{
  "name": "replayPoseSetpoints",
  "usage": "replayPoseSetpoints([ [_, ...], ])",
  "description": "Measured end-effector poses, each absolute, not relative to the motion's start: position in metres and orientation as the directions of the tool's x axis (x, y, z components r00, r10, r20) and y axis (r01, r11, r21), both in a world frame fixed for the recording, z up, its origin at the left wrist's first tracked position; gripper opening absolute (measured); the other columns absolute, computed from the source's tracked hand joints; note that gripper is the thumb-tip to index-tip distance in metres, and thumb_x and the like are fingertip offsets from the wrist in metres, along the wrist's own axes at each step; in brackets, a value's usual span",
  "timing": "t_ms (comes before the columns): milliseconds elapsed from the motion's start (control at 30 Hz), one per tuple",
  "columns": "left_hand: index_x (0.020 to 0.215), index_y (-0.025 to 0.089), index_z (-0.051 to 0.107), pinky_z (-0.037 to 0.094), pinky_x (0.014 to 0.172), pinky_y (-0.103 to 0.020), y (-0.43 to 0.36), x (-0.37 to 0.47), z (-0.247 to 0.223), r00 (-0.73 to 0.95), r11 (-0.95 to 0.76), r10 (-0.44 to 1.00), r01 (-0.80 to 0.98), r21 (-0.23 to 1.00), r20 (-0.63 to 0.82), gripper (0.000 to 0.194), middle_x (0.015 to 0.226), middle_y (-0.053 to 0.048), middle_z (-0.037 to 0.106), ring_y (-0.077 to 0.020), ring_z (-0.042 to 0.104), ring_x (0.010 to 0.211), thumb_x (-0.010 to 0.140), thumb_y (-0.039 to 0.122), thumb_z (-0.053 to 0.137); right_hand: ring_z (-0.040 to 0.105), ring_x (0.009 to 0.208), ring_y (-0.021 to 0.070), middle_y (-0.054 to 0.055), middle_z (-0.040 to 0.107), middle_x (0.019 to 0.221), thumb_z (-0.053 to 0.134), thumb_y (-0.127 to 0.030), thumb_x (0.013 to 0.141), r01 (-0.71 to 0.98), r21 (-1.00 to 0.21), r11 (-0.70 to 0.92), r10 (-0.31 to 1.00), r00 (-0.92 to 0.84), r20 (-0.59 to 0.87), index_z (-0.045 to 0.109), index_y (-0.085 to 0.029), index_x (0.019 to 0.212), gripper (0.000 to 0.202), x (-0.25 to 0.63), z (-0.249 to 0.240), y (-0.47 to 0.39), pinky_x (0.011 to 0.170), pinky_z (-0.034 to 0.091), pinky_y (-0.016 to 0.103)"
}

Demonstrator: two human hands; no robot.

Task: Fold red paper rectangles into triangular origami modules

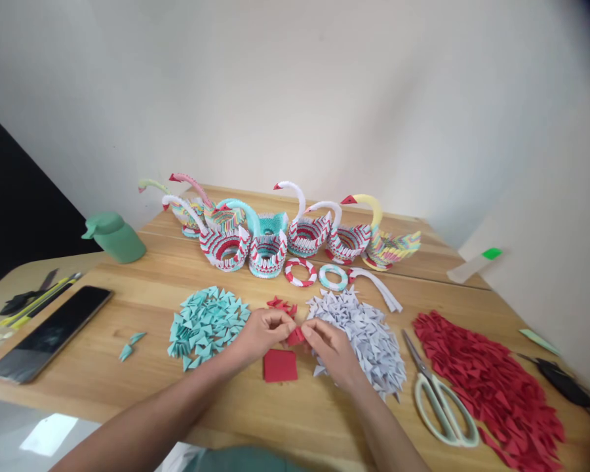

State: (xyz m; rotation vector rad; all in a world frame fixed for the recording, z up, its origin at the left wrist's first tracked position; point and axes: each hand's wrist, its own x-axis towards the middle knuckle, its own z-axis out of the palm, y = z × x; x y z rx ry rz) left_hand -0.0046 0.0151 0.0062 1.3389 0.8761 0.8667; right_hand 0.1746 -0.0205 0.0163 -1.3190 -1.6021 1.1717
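Between my two hands, over the middle of the table, is a small red paper piece (295, 336), partly folded. My left hand (265, 333) pinches its left side with thumb and forefinger. On the other side my right hand (328, 344) grips it the same way. Just below lies a stack of red paper rectangles (280, 366). A few folded red pieces (282, 305) lie behind my fingers. A heap of teal folded triangles (206, 324) is left of my left hand, and a pale lilac heap (366, 337) spreads beside and partly behind my right hand.
Several paper swans (268, 252) stand at the back, with two paper rings (301, 272) and a loose white neck (377, 288) before them. Scissors (440, 396) and a red heap (486, 387) lie right. A phone (52, 333) and green jug (115, 237) are left.
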Motion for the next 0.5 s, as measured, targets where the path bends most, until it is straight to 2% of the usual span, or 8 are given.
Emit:
replayPoseSetpoints([
  [200, 0.066, 0.012, 0.063, 0.039, 0.052, -0.02, 0.0106, -0.0013, 0.006, 0.432, 0.005, 0.901, 0.067, 0.998, -0.034, 0.025, 0.055, 0.0, 0.058, -0.0099, 0.052, 0.05, 0.077, 0.034, 0.061, 0.047, 0.055, 0.0123, -0.003, 0.053, 0.059, 0.051, -0.038, 0.087, 0.37, -0.928, 0.04, 0.991, -0.136, -0.011, 0.056, -0.019, 0.07, 0.026, 0.1726, 0.0099, -0.0186, 0.052, 0.037, 0.023],
  [500, 0.068, 0.014, 0.061, 0.044, 0.057, -0.022, 0.0071, 0.0027, -0.0001, 0.485, 0.074, 0.872, 0.013, 0.997, -0.071, 0.021, 0.06, -0.001, 0.065, -0.0112, 0.056, 0.054, 0.074, 0.034, 0.065, 0.04, 0.052, 0.0106, -0.005, 0.046, 0.056, 0.051, -0.039, 0.088, 0.379, -0.923, 0.057, 0.996, -0.089, 0.025, 0.051, -0.02, 0.068, 0.027, 0.1765, 0.0078, -0.0181, 0.049, 0.033, 0.022],
])
